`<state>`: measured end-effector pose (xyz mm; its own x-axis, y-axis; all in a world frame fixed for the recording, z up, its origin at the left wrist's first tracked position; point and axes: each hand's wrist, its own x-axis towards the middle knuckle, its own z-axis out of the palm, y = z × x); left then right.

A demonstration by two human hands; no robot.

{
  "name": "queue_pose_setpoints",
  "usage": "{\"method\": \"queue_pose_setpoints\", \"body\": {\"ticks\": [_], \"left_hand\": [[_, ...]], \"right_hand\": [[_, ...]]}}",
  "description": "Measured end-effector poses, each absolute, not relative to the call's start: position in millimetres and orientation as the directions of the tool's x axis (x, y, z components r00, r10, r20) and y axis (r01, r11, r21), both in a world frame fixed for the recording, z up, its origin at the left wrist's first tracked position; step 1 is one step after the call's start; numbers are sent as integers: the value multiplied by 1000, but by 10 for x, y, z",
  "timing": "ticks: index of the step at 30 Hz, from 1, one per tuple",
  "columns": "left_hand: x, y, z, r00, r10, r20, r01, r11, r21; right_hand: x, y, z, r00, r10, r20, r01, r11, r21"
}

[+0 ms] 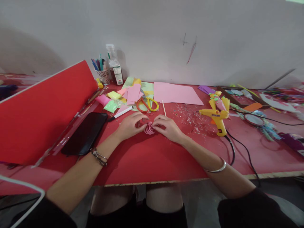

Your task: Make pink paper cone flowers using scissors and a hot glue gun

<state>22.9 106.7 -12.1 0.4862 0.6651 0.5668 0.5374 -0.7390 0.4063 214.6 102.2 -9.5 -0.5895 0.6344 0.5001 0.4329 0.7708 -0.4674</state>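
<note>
A small pink paper coil [149, 129] with layered, ridged folds stands on the red tabletop between my two hands. The thumb and fingertips of my right hand [169, 128] are pinched on its right edge. My left hand [130, 125] curves around the left side, thumb tip at the paper and forefinger apart above it, with a gap between them. Just beyond my fingers lie red- and yellow-handled scissors [142, 106], their blades hidden. A thin wooden stick [164, 107] rests behind my right hand.
A yellow glue gun [217, 120] with a black cord lies right. Pink sheets [177, 93] are at the back. A black phone [85, 134], a marker [121, 113] and a leaning red board [47, 110] are left. Behind stand a bottle [115, 66] and pen cup [103, 76].
</note>
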Motion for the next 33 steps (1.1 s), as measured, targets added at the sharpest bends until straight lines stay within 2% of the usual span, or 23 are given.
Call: {"method": "queue_pose_setpoints", "body": {"ticks": [4, 11, 21, 33], "left_hand": [[224, 1050, -100, 489, 668, 562, 545, -736, 401], [217, 1053, -107, 498, 594, 632, 504, -791, 347], [200, 1020, -63, 545, 568, 616, 472, -816, 334], [212, 1009, -49, 543, 544, 640, 478, -827, 297]], "right_hand": [[2158, 1027, -92, -622, 592, 512, 409, 803, -433], [2179, 1019, -106, -654, 520, 550, 382, 854, -353], [2220, 990, -79, -672, 515, 532, 448, 855, -261], [2211, 998, -80, -660, 509, 553, 415, 860, -297]]}}
